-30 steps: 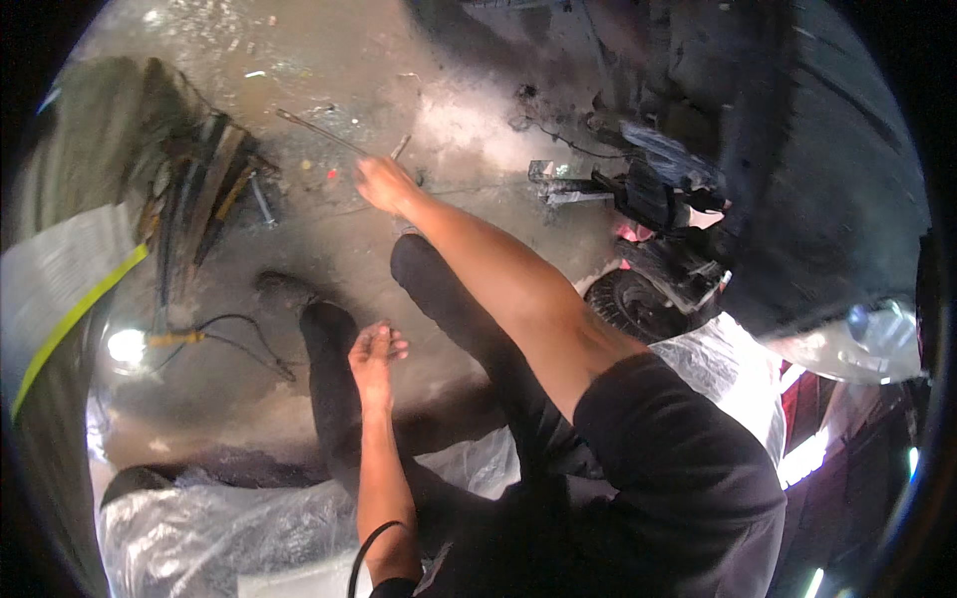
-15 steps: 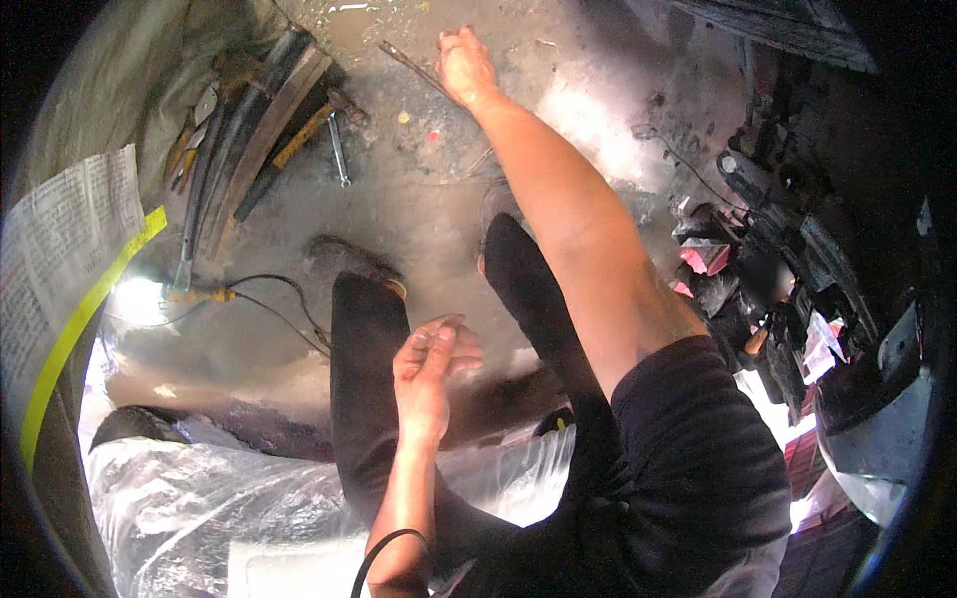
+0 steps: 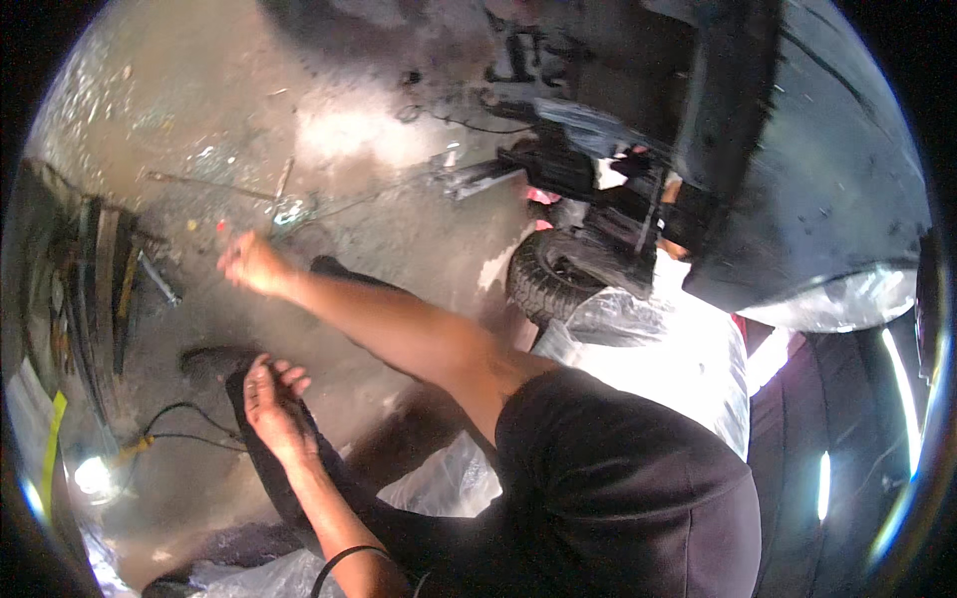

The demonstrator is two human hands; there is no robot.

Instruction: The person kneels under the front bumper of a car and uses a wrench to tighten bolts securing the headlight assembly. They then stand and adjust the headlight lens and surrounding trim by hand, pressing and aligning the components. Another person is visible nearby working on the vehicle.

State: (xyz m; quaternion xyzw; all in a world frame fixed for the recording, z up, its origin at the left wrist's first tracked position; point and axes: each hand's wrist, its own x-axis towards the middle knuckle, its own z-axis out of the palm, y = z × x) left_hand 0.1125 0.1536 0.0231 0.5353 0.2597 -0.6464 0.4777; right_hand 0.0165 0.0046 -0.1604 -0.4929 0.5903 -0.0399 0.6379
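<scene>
My right hand is over the concrete floor at left of centre. Its fingers are curled and smeared by motion, so whether they hold anything does not show. Beyond it a thin metal rod lies on the floor, apart from the hand. My left hand is above my left knee, fingers loosely bent and apart, with nothing seen in it. To the left of both hands a combination wrench lies beside several long-handled tools.
A lit work lamp with a black cable sits at lower left. On the right are a dark vehicle body panel, a clear headlight, a tyre and clear plastic sheeting.
My view has swung right, bringing the tyre and headlight in. My right hand has drawn back from the rod toward my body. My left hand's fingers have loosened apart.
</scene>
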